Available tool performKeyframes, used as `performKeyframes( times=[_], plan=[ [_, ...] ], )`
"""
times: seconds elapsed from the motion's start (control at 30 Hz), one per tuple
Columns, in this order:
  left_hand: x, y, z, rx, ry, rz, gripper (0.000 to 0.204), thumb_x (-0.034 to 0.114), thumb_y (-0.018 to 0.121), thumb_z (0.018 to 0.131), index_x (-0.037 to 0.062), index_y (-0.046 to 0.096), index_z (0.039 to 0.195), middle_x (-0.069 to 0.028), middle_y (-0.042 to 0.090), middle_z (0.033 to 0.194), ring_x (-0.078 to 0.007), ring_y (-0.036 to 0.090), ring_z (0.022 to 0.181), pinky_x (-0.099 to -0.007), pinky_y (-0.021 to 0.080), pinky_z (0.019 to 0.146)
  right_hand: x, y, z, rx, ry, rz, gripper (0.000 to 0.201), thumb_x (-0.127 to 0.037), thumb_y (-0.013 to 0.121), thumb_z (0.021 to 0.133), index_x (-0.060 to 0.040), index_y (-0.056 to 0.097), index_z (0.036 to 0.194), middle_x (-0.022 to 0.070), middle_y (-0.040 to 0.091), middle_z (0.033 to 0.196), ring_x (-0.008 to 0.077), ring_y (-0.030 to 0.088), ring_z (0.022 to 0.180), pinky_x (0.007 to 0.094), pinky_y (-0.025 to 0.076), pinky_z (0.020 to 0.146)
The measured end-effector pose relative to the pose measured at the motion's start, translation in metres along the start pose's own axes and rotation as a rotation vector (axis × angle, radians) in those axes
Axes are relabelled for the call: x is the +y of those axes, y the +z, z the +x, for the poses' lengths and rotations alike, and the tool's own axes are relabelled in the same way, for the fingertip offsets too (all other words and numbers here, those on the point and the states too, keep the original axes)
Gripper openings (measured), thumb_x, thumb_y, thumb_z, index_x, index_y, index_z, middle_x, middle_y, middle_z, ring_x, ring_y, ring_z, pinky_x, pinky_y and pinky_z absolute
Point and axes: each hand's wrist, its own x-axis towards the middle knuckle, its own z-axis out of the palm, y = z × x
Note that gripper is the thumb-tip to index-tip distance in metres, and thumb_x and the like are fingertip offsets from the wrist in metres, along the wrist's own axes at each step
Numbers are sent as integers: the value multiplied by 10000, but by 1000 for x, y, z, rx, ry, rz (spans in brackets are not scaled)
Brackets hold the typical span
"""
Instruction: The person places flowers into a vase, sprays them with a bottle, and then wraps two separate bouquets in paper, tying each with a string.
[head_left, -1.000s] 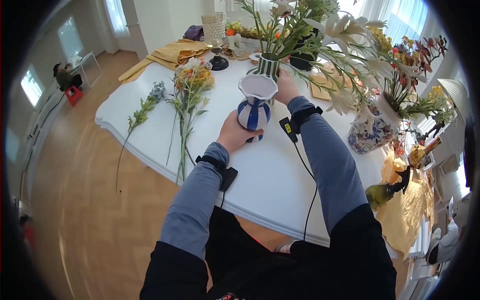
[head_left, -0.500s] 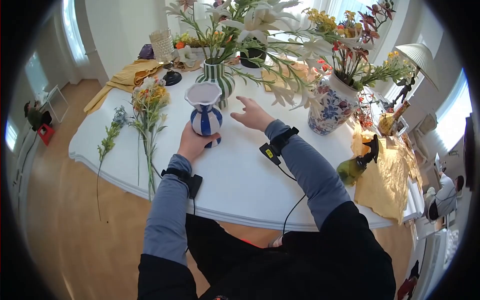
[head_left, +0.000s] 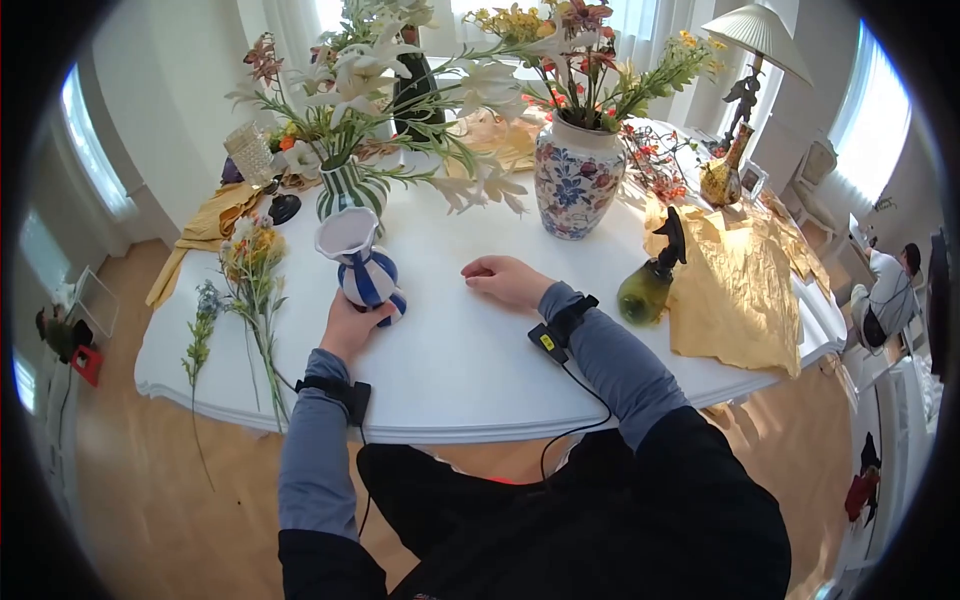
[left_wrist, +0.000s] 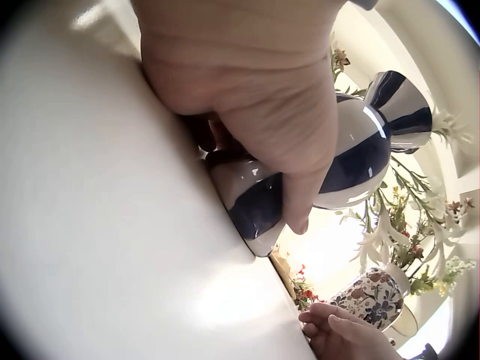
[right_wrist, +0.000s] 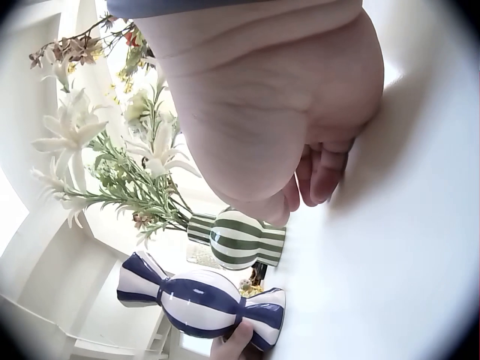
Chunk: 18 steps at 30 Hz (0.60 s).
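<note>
My left hand (head_left: 348,330) holds a blue-and-white striped vase (head_left: 368,278) low on its body, thumb across the narrow waist above the foot. The vase has a wavy, flared rim and nothing in its mouth; its foot is at the white tabletop in the left wrist view. Right behind it stands a green-and-white striped vase (right_wrist: 238,238) filled with white lilies (head_left: 365,85). To the right, my right hand (head_left: 510,283) lies low over the tabletop with loosely bent fingers, holding nothing.
Loose flower stems (head_left: 255,280) lie left on the white table (head_left: 480,390), some past its edge. A floral vase (head_left: 578,180) with flowers stands back right. Nearer are a green spray bottle (head_left: 645,292) and crumpled yellow paper (head_left: 735,290). A glass goblet (head_left: 250,158) stands back left.
My right hand has left the green-striped vase and come down to the tabletop. The left hand keeps its hold on the blue-striped vase. The head view has swung right.
</note>
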Motion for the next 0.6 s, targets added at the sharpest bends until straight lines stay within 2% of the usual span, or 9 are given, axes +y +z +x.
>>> performKeyframes(
  times=[0.13, 0.17, 0.27, 0.37, 0.43, 0.47, 0.5, 0.53, 0.6],
  plan=[
    [1, 21, -9, -119, -2, -81, 676, 46, 899, 771, -6, 528, 1334, -107, 678, 1244, -210, 668, 1126, -342, 564, 963, -1, -2, -5, 0, -36, -38, 361, -220, 647, 992, -1, 667, 1278, 97, 712, 1167, 171, 651, 1098, 287, 498, 996],
    [16, 28, -17, -124, -13, 6, 669, 66, 894, 782, -4, 538, 1343, -104, 681, 1237, -202, 669, 1113, -334, 568, 948, -2, -2, -7, 13, -17, -2, 356, -218, 647, 993, -3, 668, 1277, 90, 711, 1154, 160, 649, 1075, 280, 502, 974],
    [36, 47, -31, -165, -39, 13, 565, 95, 898, 784, -7, 611, 1260, -84, 722, 1131, -181, 686, 1026, -323, 576, 880, 12, 0, -1, 8, -31, 43, 337, -208, 646, 997, -8, 674, 1266, 73, 712, 1112, 134, 645, 1012, 270, 513, 914],
    [40, 66, -38, -149, 128, -14, 500, 78, 900, 768, 15, 657, 1200, -74, 732, 1078, -162, 693, 930, -304, 578, 779, 17, 2, 1, 55, 0, 130, 315, -183, 638, 1000, -5, 675, 1257, 67, 714, 1110, 136, 647, 996, 267, 513, 903],
    [51, 72, -47, -174, 23, 53, 518, 67, 895, 763, 18, 647, 1216, -56, 733, 1073, -143, 691, 875, -286, 574, 742, 17, 6, 0, 76, -24, 103, 302, -164, 634, 1001, 7, 673, 1247, 69, 714, 1106, 133, 644, 1001, 266, 512, 905],
    [55, 71, -50, -202, 15, 51, 552, 63, 895, 752, 19, 635, 1237, -60, 730, 1056, -147, 689, 881, -286, 573, 750, 21, 7, 2, 87, -35, 92, 297, -155, 632, 1001, 16, 670, 1240, 71, 713, 1104, 130, 642, 1003, 265, 511, 905],
    [50, 68, -48, -278, -24, -19, 567, 81, 886, 755, 27, 617, 1252, -80, 711, 1096, -164, 673, 979, -325, 565, 837, 31, 7, 8, 74, -58, 140, 290, -148, 630, 1000, 26, 667, 1229, 72, 711, 1091, 125, 641, 995, 265, 511, 899],
    [17, 59, -38, -279, 26, 59, 555, 113, 865, 776, 35, 607, 1261, -99, 692, 1169, -201, 648, 1119, -366, 534, 947, 40, 8, 14, 66, -76, 187, 283, -141, 628, 1000, 36, 664, 1219, 74, 710, 1079, 121, 640, 988, 265, 511, 893],
    [38, 37, -49, -178, 2, 170, 476, 126, 794, 817, 39, 605, 1244, -108, 680, 1216, -229, 628, 1194, -386, 509, 996, 38, 8, 12, 80, -38, 212, 256, -122, 622, 1003, 37, 662, 1199, 64, 707, 1060, 114, 639, 963, 254, 508, 875]
  ],
)
